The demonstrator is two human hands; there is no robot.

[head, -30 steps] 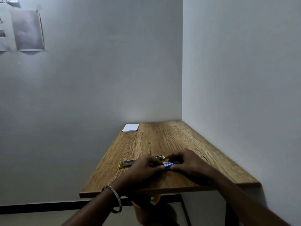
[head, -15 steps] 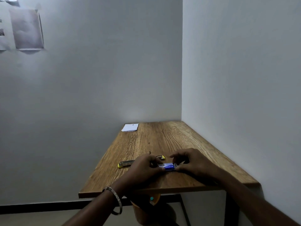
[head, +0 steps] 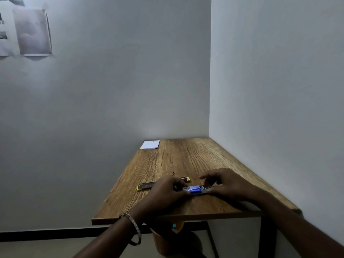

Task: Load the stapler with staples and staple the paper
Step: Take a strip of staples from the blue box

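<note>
A: Head view: staple box [head: 194, 190] low on the desk [head: 186, 159], near the front edge, pinched at both ends. Left hand [head: 165, 191] curled round the left end, right hand [head: 226, 185] gripping the right end with thumb and lower fingers, index finger [head: 204, 176] lifted free above it.

B: Looks like opening the box, sleeve sliding off the tray. Stapler?

A: Just behind the left hand: stapler [head: 147, 186] flat on the desk, yellow tips at each end, apparently swung open. Magazine contents too small to tell. Paper [head: 150, 144] well apart, far back by the wall.

B: Advice for the step, then: steady pull along the box's length, no squeezing across the middle, since thin card probably buckles and jams the tray.

A: Also worth keeping the box level and low over the desk. Tilted, likely to spill strips and break them.

B: And lifting one whole strip, not fragments.
</note>
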